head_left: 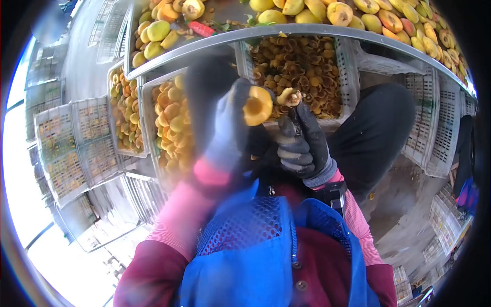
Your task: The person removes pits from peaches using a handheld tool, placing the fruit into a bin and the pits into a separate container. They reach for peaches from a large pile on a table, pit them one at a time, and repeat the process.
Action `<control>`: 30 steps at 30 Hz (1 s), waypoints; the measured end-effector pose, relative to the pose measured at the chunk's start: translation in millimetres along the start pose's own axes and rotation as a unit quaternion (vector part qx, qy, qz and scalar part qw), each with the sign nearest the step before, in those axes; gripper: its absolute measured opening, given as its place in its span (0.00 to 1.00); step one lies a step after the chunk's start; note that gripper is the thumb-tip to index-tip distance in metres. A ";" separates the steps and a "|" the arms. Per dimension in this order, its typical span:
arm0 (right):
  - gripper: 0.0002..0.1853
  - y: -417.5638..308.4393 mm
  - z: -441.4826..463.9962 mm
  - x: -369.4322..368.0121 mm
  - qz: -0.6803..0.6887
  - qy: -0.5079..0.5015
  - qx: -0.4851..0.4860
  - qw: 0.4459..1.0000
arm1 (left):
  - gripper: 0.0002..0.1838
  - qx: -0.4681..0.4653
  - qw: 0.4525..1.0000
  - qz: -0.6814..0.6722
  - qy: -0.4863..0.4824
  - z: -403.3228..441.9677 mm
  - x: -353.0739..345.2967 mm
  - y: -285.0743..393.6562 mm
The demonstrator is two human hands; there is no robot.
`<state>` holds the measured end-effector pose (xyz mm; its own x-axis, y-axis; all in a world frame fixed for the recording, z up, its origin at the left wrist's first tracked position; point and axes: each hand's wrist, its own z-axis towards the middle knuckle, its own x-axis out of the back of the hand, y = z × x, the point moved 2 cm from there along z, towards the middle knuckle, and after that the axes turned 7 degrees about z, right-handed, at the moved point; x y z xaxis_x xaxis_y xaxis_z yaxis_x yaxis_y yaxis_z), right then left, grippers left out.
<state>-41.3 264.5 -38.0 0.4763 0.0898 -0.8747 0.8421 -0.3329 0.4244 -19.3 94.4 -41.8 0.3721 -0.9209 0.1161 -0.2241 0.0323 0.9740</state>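
My left hand [228, 118], in a grey glove and blurred by motion, is closed on a yellow peach half [258, 106] with a hollow where the pit sat. Just right of it, my right hand [303, 146], in a dark grey glove, is closed around a slim dark tool [295, 122], mostly hidden by the fingers. At the tool's tip, a peach pit [292, 97] with scraps of yellow flesh stands apart from the half. Below and beyond both hands, a crate [348, 77] holds many brown pits and scraps [302, 61].
A metal-edged table [307, 30] carries peaches, whole and halved, and a red-handled object [201, 28]. Peach halves [171, 115] fill a crate on my left, beside another crate of fruit [125, 110]. Stacked plastic crates [76, 143] stand farther left; others [424, 117] stand right of my knee.
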 end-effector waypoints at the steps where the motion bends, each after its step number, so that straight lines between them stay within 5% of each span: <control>1: 0.26 -0.9 2.4 3.2 -0.007 0.006 -0.001 1.000 | 0.18 -0.160 0.961 0.216 0.072 -6.5 11.2 9.4; 2: 0.26 -3.3 5.7 3.4 -0.014 0.010 -0.002 1.000 | 0.19 -0.282 0.863 0.410 0.089 -11.3 26.7 25.3; 3: 0.26 -3.5 6.9 2.2 -0.019 0.009 -0.010 1.000 | 0.17 -0.298 0.815 0.478 0.135 -17.9 48.6 31.6; 5: 0.26 -5.4 2.6 -1.7 -0.031 0.006 -0.017 0.999 | 0.12 -0.250 0.824 0.496 0.108 -18.9 87.2 57.9; 6: 0.26 -9.2 2.9 2.3 -0.019 -0.027 -0.043 0.999 | 0.18 -0.019 0.968 0.203 0.144 -22.0 130.0 31.7; 7: 0.26 -12.4 2.4 3.8 -0.014 -0.023 -0.045 0.999 | 0.20 -0.002 0.889 0.449 0.094 -20.7 149.0 32.9; 8: 0.26 -13.8 2.7 5.2 -0.007 -0.019 -0.049 0.999 | 0.21 0.044 0.723 0.680 0.113 -27.8 179.1 11.8; 9: 0.26 -14.5 4.8 6.4 0.003 -0.012 -0.055 0.998 | 0.21 0.135 0.717 0.678 0.091 -25.2 184.5 20.7; 11: 0.26 -17.0 12.1 6.4 -0.024 0.006 -0.058 0.998 | 0.19 0.101 0.800 0.574 0.143 2.2 155.8 53.9; 13: 0.26 -18.5 16.9 6.5 -0.063 0.029 -0.060 0.996 | 0.16 -0.007 0.821 0.555 0.135 42.1 123.6 73.2; 17: 0.25 -27.7 16.3 -1.1 -0.126 0.165 -0.004 0.978 | 0.15 -0.158 0.782 0.591 0.119 159.1 97.8 86.6; 19: 0.25 -37.0 15.6 4.6 -0.154 0.187 0.036 0.970 | 0.21 -0.151 0.721 0.671 0.087 207.2 88.1 100.9; 20: 0.25 -41.0 15.4 6.8 -0.167 0.197 0.057 0.964 | 0.25 -0.075 0.704 0.703 0.058 233.9 92.2 90.8; 21: 0.25 -43.5 16.5 7.1 -0.172 0.203 0.073 0.961 | 0.28 -0.145 0.672 0.724 0.056 263.7 113.0 61.1; 23: 0.24 -46.8 20.4 7.6 -0.179 0.215 0.107 0.954 | 0.29 -0.037 0.725 0.688 -0.006 266.7 96.6 72.4; 26: 0.24 -52.1 25.2 2.7 -0.142 0.224 0.066 0.962 | 0.25 -0.073 0.852 0.514 -0.073 261.9 99.9 50.0; 30: 0.25 -48.3 21.4 -26.2 -0.065 0.091 0.040 0.993 | 0.21 -0.073 0.942 0.325 -0.047 190.0 54.7 74.7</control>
<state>-99.8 258.1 -40.6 0.4094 0.3016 -0.8610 0.8797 -0.3807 0.2849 -186.9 -27.4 0.5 0.1158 -0.7188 0.6855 -0.2470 0.6477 0.7208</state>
